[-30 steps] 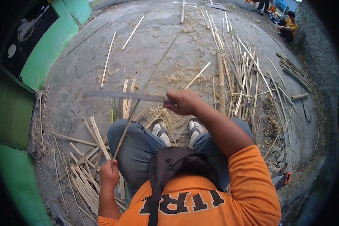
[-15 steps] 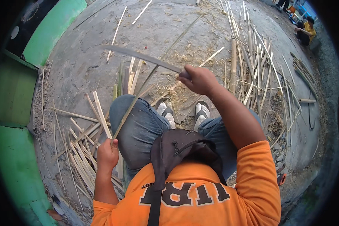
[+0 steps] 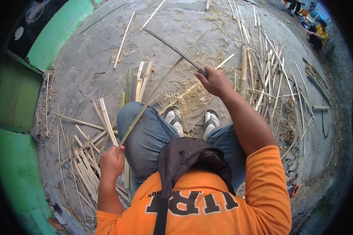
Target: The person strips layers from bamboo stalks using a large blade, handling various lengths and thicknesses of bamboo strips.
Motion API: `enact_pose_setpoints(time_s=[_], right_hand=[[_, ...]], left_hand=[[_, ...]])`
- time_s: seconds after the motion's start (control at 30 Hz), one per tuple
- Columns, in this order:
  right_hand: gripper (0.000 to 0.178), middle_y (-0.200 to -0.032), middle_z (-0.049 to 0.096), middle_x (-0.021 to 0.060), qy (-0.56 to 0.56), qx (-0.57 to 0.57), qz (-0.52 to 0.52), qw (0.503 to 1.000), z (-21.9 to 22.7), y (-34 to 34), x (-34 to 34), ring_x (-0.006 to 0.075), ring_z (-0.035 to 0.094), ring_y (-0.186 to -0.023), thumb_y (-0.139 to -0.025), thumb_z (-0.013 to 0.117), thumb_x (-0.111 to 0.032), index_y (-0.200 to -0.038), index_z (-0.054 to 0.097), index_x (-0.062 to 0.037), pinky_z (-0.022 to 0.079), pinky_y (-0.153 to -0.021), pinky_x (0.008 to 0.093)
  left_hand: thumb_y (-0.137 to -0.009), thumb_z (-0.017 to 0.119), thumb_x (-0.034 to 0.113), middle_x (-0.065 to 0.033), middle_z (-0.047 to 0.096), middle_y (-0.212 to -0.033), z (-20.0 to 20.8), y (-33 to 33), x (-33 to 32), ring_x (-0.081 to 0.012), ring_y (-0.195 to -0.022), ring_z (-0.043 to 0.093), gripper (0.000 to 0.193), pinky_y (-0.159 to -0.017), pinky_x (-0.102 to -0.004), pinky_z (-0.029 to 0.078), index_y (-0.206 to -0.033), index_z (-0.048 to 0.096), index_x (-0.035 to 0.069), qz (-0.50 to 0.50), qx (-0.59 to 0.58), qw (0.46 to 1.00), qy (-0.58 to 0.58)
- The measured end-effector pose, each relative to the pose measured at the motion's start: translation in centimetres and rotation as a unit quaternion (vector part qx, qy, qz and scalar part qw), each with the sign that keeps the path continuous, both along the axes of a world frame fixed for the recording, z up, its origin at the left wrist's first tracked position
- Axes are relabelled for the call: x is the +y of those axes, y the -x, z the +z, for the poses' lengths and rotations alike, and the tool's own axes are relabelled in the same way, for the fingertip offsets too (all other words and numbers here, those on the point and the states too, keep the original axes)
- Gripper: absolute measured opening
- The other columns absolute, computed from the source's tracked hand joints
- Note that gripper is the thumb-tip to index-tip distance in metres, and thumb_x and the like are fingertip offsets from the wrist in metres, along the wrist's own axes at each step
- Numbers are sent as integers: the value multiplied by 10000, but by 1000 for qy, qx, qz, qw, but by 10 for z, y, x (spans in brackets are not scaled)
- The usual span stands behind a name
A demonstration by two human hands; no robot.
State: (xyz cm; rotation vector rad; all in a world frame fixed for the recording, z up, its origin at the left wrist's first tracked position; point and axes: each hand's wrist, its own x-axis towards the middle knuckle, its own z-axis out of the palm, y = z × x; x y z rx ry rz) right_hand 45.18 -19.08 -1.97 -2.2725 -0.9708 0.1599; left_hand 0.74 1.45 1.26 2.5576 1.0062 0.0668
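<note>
My left hand [image 3: 112, 160] is closed round the near end of a long, thin bamboo strip [image 3: 146, 105], beside my left knee. The strip slants up and away to the right, passing over that knee. In my right hand [image 3: 215, 81] is the dark handle of a long knife [image 3: 169, 45], held beyond my feet. Its blade points away to the left and crosses the strip near the strip's far part. Whether the edge touches the strip I cannot tell. Several upright bamboo pieces [image 3: 138, 84] stand just past my left knee.
A pile of split bamboo strips [image 3: 86, 172] lies at my left. More strips and poles [image 3: 262, 74] are spread at the right. Shavings [image 3: 196, 92] litter the concrete beyond my feet. A green wall [image 3: 15, 168] runs along the left. Another person [image 3: 319, 35] sits far right.
The knife has swung so its tip points farther away, and its blade now looks narrower. My right hand has shifted slightly right. The left hand keeps its hold on the strip.
</note>
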Motion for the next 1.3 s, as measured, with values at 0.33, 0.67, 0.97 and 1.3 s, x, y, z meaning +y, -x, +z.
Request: enact_pose_setpoints(time_s=[0.33, 0.67, 0.97, 1.3], right_hand=[[664, -841, 610, 50, -194, 334, 89, 918, 86, 52, -16, 148, 606, -769, -912, 766, -601, -1194, 635, -14, 492, -665, 324], [1210, -926, 493, -1, -382, 621, 244, 640, 194, 135, -71, 80, 466, -770, -530, 1001, -622, -1375, 371, -27, 398, -638, 244], [1500, -960, 561, 72, -468, 644, 326, 510, 188, 152, -90, 92, 531, -811, -224, 998, -658, -1422, 373, -6, 431, -694, 211], [1135, -977, 487, 27, -527, 415, 529, 520, 177, 155, -66, 46, 482, -716, -494, 1098, -328, -1355, 417, -38, 463, -588, 209]], left_hand=[[-1095, 420, 574, -309, 625, -762, -15, 9, -16, -566, -802, 612, 678, -674, -581, 455, -877, 606, -41, 20, -55, 997, 58], [-1089, 408, 609, -243, 545, -651, -14, 10, -13, -480, -628, 561, 718, -587, -496, 408, -819, 553, -40, 16, -72, 994, 76], [-1074, 375, 667, -211, 518, -623, -20, 14, -16, -408, -586, 545, 769, -591, -471, 417, -809, 535, -37, 9, -85, 994, 65], [-1063, 363, 694, -192, 489, -604, -20, 20, -18, -397, -577, 543, 781, -583, -471, 405, -802, 534, -22, 4, -103, 993, 58]])
